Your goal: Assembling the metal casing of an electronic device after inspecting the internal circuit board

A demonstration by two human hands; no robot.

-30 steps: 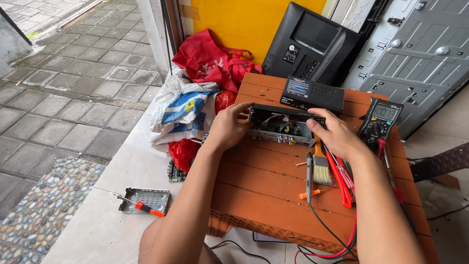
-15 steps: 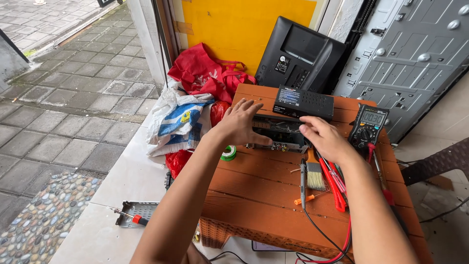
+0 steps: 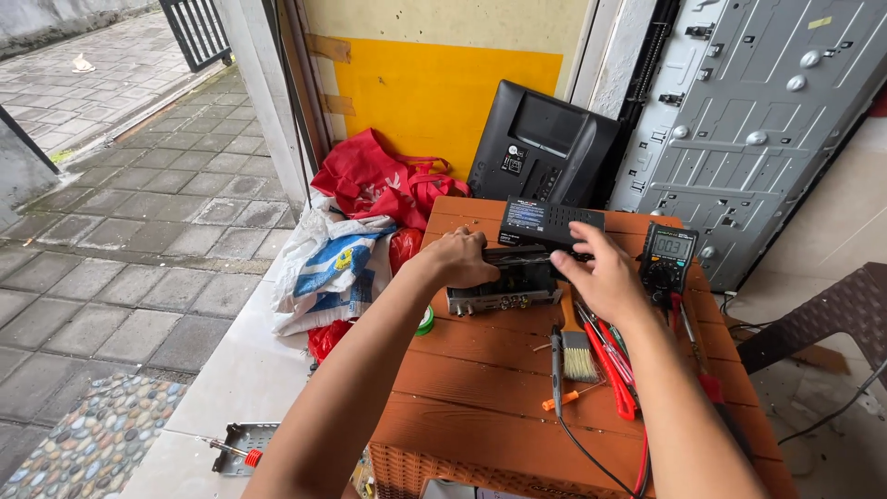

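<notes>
Head view: left hand (image 3: 467, 259) has its fingers closed over the left end of the open receiver (image 3: 504, 286), at 12 o'clock on the tabletop (image 3: 480, 388). Right hand (image 3: 601, 277) grips the black lid (image 3: 550, 225), fingers curled on its front edge. Since half a second ago both hands kept their holds (lid unmoved above the chassis). Brush (image 3: 579, 356) and multimeter (image 3: 667, 257) lie right of it.
</notes>
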